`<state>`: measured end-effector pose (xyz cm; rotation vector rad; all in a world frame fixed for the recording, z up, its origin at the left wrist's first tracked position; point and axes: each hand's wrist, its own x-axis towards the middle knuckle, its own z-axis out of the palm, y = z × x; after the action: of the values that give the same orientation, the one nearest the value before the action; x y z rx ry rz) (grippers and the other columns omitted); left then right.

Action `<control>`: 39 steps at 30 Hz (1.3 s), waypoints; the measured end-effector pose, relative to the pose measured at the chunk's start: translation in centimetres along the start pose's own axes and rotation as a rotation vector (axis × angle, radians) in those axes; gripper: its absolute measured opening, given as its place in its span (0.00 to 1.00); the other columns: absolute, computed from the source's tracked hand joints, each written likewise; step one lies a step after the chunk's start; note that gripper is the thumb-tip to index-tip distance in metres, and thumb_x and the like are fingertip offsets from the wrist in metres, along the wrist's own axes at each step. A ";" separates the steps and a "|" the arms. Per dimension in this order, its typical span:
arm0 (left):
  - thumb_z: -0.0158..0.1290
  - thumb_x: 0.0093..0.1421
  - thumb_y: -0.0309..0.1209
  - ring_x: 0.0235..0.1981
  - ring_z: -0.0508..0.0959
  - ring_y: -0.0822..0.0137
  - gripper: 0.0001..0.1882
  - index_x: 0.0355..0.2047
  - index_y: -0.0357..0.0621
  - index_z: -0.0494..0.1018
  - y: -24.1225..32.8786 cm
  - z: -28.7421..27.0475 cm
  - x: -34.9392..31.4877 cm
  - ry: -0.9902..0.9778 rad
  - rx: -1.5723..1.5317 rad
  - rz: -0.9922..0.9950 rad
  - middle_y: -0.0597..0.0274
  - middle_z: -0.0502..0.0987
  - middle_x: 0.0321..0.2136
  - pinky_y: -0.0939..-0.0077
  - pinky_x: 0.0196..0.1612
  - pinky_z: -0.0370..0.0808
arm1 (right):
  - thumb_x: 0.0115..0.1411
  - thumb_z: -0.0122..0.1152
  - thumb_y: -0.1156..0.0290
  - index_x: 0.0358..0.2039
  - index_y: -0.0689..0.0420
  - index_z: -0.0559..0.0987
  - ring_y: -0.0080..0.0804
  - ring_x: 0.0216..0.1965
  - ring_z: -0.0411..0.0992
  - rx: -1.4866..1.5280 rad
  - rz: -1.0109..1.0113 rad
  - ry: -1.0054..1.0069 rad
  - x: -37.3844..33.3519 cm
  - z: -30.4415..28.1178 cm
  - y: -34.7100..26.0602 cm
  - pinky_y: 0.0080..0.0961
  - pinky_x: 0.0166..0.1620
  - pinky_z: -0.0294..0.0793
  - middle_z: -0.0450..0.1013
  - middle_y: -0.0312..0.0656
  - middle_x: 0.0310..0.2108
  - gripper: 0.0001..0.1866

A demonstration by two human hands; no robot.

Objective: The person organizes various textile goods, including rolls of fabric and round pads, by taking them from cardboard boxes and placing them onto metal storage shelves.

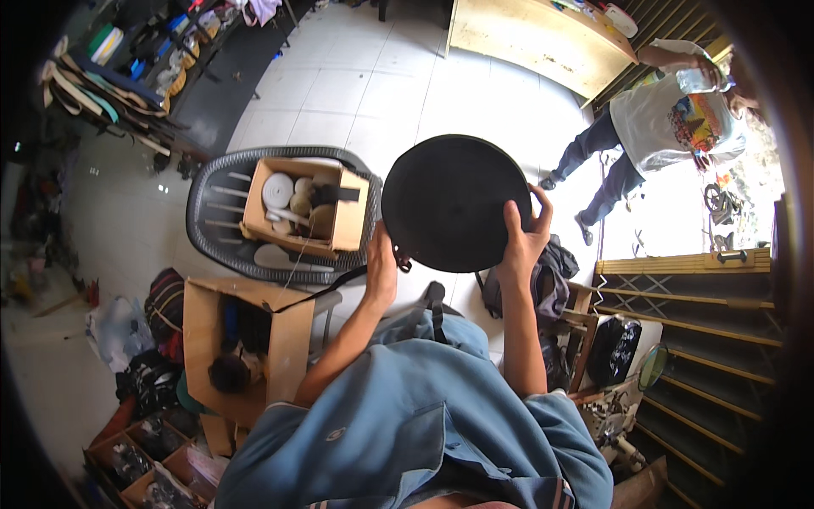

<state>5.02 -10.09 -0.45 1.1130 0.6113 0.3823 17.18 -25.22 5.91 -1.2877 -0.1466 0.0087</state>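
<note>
Fingers of the left hand [381, 273] and right hand [524, 246] grip one round black strap roll [454, 204], near one brown cardboard box [350, 222] on one dark plastic chair [200, 216].

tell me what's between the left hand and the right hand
In the head view, a round black disc sits between the left hand and right hand.
</note>
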 end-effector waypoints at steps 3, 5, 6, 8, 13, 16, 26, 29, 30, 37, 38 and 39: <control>0.31 0.67 0.55 0.55 0.66 0.69 0.32 0.58 0.42 0.61 -1.7 3.5 3.1 0.063 -0.388 0.013 0.64 0.67 0.54 0.74 0.58 0.61 | 0.58 0.62 0.71 0.54 0.60 0.62 0.31 0.48 0.67 0.072 0.064 0.049 3.0 -0.1 0.8 0.25 0.52 0.66 0.69 0.51 0.47 0.26; 0.31 0.65 0.59 0.58 0.63 0.66 0.36 0.61 0.42 0.57 0.2 6.4 4.0 0.073 -0.544 0.037 0.63 0.63 0.58 0.71 0.60 0.59 | 0.59 0.61 0.70 0.54 0.59 0.61 0.32 0.50 0.66 0.108 0.082 0.074 4.8 0.3 1.0 0.27 0.54 0.64 0.67 0.51 0.49 0.26; 0.34 0.65 0.57 0.58 0.63 0.66 0.35 0.60 0.42 0.58 0.7 6.7 4.9 0.069 -0.617 0.035 0.63 0.64 0.57 0.69 0.61 0.58 | 0.59 0.60 0.69 0.54 0.59 0.60 0.33 0.51 0.65 0.133 0.085 0.069 5.6 0.7 1.2 0.27 0.54 0.63 0.66 0.52 0.50 0.26; 0.46 0.63 0.49 0.53 0.68 0.67 0.30 0.55 0.37 0.63 2.5 7.3 7.0 0.078 -0.391 0.087 0.58 0.68 0.52 0.74 0.57 0.62 | 0.61 0.58 0.70 0.55 0.57 0.59 0.33 0.51 0.65 0.162 0.084 0.062 7.7 1.6 2.1 0.28 0.55 0.63 0.66 0.49 0.50 0.25; 0.63 0.52 0.34 0.47 0.72 0.67 0.31 0.52 0.35 0.64 6.2 8.5 13.6 0.128 -0.278 0.072 0.55 0.70 0.47 0.73 0.52 0.69 | 0.64 0.52 0.63 0.57 0.55 0.58 0.34 0.53 0.62 0.186 0.125 -0.068 14.6 4.9 4.3 0.31 0.57 0.60 0.62 0.48 0.53 0.25; 0.66 0.49 0.36 0.47 0.72 0.65 0.34 0.52 0.36 0.64 8.6 8.3 17.7 0.238 -0.283 0.077 0.55 0.70 0.46 0.71 0.49 0.73 | 0.67 0.41 0.49 0.59 0.56 0.56 0.37 0.57 0.58 -0.067 -0.034 -0.230 18.8 7.7 5.8 0.34 0.60 0.55 0.59 0.47 0.56 0.29; 0.59 0.55 0.35 0.47 0.72 0.65 0.26 0.52 0.40 0.65 16.2 6.2 34.7 0.105 -0.540 0.241 0.60 0.71 0.46 0.67 0.51 0.69 | 0.60 0.58 0.56 0.59 0.60 0.63 0.31 0.55 0.62 -0.035 0.719 -1.043 29.0 18.7 16.0 0.31 0.59 0.60 0.64 0.37 0.53 0.32; 0.59 0.55 0.35 0.46 0.72 0.65 0.25 0.51 0.39 0.66 18.6 4.2 37.5 0.203 -0.432 0.330 0.60 0.71 0.45 0.68 0.50 0.69 | 0.60 0.59 0.58 0.54 0.63 0.70 0.32 0.54 0.64 -0.097 0.709 -1.218 31.5 23.2 15.1 0.28 0.59 0.59 0.70 0.41 0.50 0.27; 0.59 0.55 0.35 0.46 0.72 0.65 0.25 0.51 0.39 0.66 19.6 3.9 38.3 0.213 -0.398 0.351 0.60 0.71 0.45 0.68 0.50 0.69 | 0.60 0.60 0.59 0.54 0.62 0.69 0.31 0.53 0.64 -0.103 0.703 -1.285 32.4 24.2 15.1 0.28 0.58 0.59 0.69 0.39 0.48 0.26; 0.61 0.52 0.28 0.47 0.71 0.66 0.26 0.51 0.36 0.66 23.3 2.5 45.5 0.498 -0.524 0.466 0.57 0.70 0.45 0.73 0.51 0.68 | 0.55 0.63 0.72 0.34 0.60 0.76 0.36 0.34 0.72 -0.334 0.059 -1.339 39.5 32.4 16.2 0.32 0.43 0.68 0.74 0.41 0.29 0.08; 0.60 0.52 0.27 0.49 0.70 0.66 0.28 0.52 0.35 0.64 23.9 2.5 46.9 0.558 -0.502 0.471 0.56 0.69 0.47 0.73 0.53 0.66 | 0.53 0.64 0.73 0.31 0.60 0.77 0.41 0.32 0.73 -0.480 -0.142 -1.258 41.6 32.3 16.9 0.34 0.42 0.69 0.74 0.44 0.26 0.06; 0.60 0.53 0.26 0.49 0.69 0.65 0.28 0.53 0.34 0.64 24.9 2.5 47.7 0.597 -0.441 0.537 0.55 0.69 0.47 0.73 0.53 0.66 | 0.51 0.64 0.73 0.28 0.59 0.77 0.41 0.28 0.71 -0.540 -0.400 -1.180 43.4 32.8 16.3 0.33 0.38 0.69 0.73 0.43 0.25 0.06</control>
<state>43.93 25.48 10.53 0.7118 0.6929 1.2812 57.68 14.55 3.70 -1.6209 -1.4949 0.4131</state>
